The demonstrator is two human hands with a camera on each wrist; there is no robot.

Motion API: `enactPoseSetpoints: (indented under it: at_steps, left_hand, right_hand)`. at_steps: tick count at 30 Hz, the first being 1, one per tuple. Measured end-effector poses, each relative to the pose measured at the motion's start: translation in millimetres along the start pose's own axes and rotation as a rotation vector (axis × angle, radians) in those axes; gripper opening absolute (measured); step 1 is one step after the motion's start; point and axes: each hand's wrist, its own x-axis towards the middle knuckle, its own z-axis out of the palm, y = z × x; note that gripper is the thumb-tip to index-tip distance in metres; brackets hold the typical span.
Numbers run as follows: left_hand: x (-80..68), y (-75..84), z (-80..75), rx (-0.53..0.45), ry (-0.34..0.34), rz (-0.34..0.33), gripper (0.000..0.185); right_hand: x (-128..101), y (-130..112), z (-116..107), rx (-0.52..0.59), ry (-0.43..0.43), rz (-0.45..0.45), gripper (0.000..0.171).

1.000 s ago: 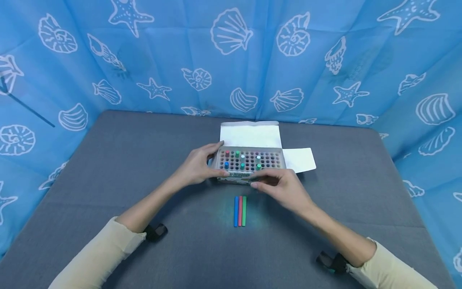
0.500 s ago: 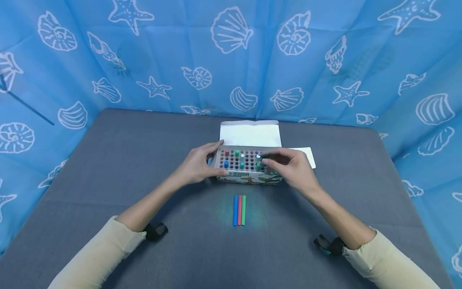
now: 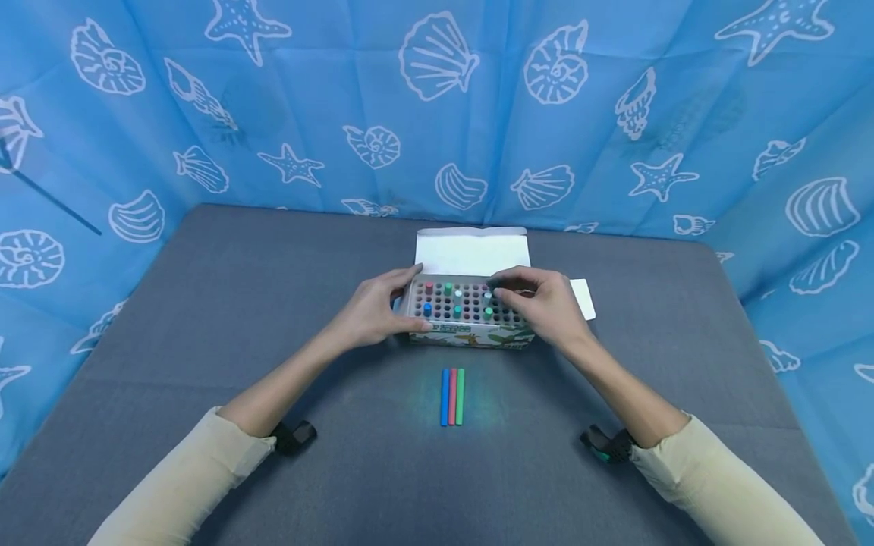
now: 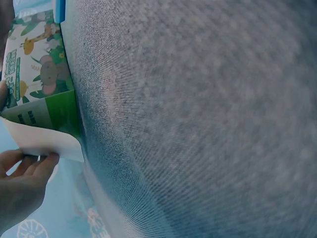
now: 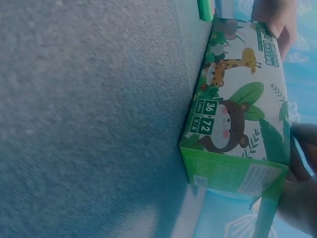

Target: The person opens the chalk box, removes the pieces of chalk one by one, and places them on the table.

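A box (image 3: 471, 334) printed with cartoon animals stands on the table, full of small round holes on top. Several coloured chalk-like sticks poke up from the holes, among them a blue one (image 3: 427, 309) and a green one (image 3: 488, 312). My left hand (image 3: 375, 309) grips the box's left end, thumb at the front top edge; in the left wrist view its fingertips touch a white end flap (image 4: 44, 141). The thumb and forefinger of my right hand (image 3: 546, 303) are close together beside a white stick (image 3: 488, 297); I cannot tell whether they pinch it.
Blue, red and green sticks (image 3: 453, 396) lie side by side on the grey table (image 3: 328, 470), in front of the box. The box's white lid (image 3: 471, 252) is folded back, and a right side flap (image 3: 583, 299) sticks out. A blue shell-print curtain (image 3: 437, 136) hangs behind.
My right hand has moved from the box's front edge to the right, then back over the holes toward the white stick. The left hand has stayed in place on the box.
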Motion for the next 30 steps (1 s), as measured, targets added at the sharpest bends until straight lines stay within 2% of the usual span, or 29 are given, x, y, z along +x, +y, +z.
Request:
enactPoseSetpoints:
  at_steps: [7, 14, 19, 30]
  left_hand:
    - [-0.5, 0.7, -0.3, -0.007, 0.001, -0.008, 0.097]
    - [-0.6, 1.8, 0.4, -0.006, 0.000, -0.022, 0.096]
    - [-1.3, 2.9, -0.1, 0.009, 0.001, -0.022, 0.096]
    - [-1.2, 1.8, 1.1, 0.008, 0.004, -0.015, 0.096]
  right_hand:
    - [4.8, 0.8, 1.9, -0.156, -0.061, 0.040, 0.020]
    - [8.0, -1.1, 3.3, -0.249, -0.130, 0.032, 0.025]
    - [9.8, -2.3, 5.1, -0.305, -0.115, 0.034, 0.022]
    - [7.2, 1.3, 7.6, -0.372, -0.081, -0.066, 0.013]
